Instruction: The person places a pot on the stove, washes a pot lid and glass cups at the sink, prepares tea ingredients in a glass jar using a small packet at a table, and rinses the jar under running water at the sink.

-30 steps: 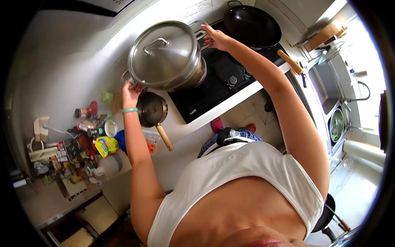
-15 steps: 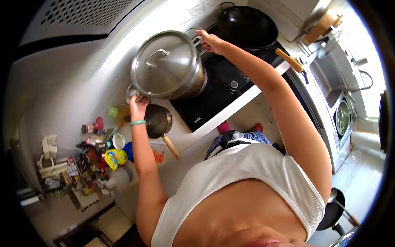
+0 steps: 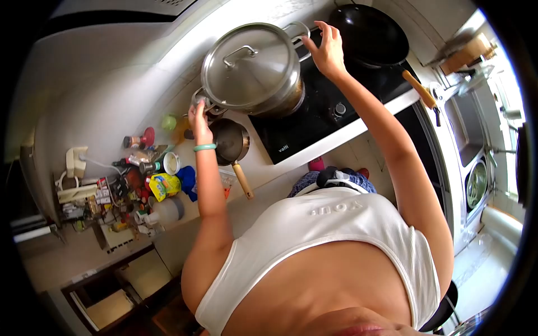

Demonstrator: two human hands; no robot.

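Steel round-lidded pot (image 3: 252,70), left grip (image 3: 200,119) clamped on its looped handle (image 3: 198,95); right grip (image 3: 329,55) spread apart

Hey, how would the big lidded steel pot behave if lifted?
The big steel pot looks metal, so it should feel stiff. Its broad, deep body probably makes it heavy, though any contents are hidden. The lid shows no clamp, so it might slide if tilted.
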